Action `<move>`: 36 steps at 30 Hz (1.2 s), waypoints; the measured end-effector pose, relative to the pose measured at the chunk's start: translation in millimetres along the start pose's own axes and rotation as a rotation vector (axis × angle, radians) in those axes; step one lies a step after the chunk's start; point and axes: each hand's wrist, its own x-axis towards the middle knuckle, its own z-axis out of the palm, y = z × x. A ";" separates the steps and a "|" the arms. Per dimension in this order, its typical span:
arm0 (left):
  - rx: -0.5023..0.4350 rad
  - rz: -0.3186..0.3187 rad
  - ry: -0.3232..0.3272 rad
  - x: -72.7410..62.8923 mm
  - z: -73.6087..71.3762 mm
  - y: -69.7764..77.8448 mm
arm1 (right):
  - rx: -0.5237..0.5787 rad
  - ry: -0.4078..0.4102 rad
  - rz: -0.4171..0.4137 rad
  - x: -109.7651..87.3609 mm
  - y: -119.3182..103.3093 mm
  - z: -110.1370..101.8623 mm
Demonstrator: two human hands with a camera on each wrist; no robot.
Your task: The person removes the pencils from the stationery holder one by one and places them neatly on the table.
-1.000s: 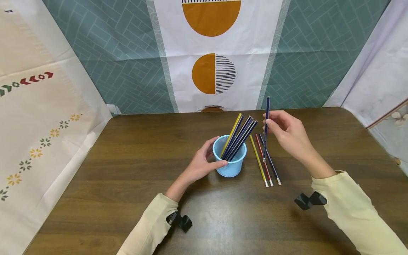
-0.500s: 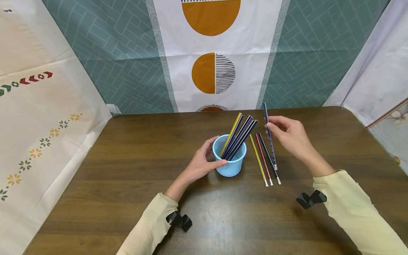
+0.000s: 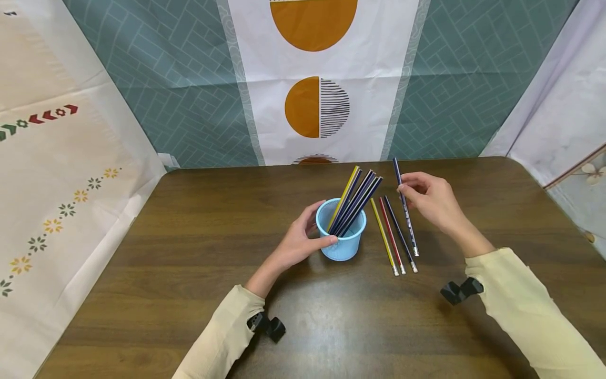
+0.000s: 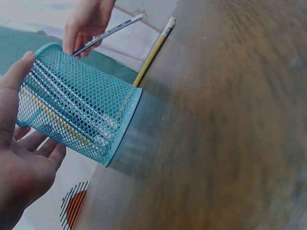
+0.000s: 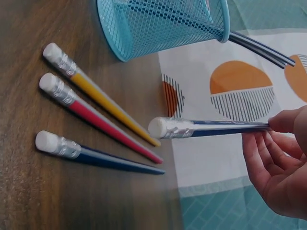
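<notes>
My left hand (image 3: 303, 237) grips a light blue mesh pencil cup (image 4: 81, 100) around its side, thumb near the rim. Several dark blue pencils (image 3: 362, 202) and a yellow pencil (image 3: 343, 197) lean to the right inside the cup. Between thumb and fingers, my right hand (image 3: 428, 200) pinches a dark blue pencil (image 5: 216, 127) near its upper end, its white eraser end pointing down over the table. To the left of that pencil, a yellow pencil (image 5: 105, 102), a red pencil (image 5: 110, 124) and another dark blue pencil (image 5: 115, 159) lie side by side on the table.
The brown wooden table (image 3: 189, 252) extends around both hands. Behind it hangs a patterned cloth (image 3: 199, 89) with orange half circles. A cream cloth (image 3: 57, 200) hangs along the left side, and a pale one (image 3: 563, 105) on the right.
The pencil in my right hand has moved down and to the right, its eraser end passing over the loose blue pencil to that pencil's right side. My left hand and the cup have stayed put.
</notes>
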 end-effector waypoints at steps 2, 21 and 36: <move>0.002 0.001 0.003 0.1 -0.3 -0.9 | -0.014 -0.009 0.014 0.9 2.8 0.2; 0.008 -0.001 0.004 -1.3 0.4 -2.0 | -0.020 -0.079 0.110 1.8 26.0 2.9; 0.007 0.011 -0.002 -0.3 0.2 -1.5 | 0.026 -0.131 0.195 4.3 52.8 6.3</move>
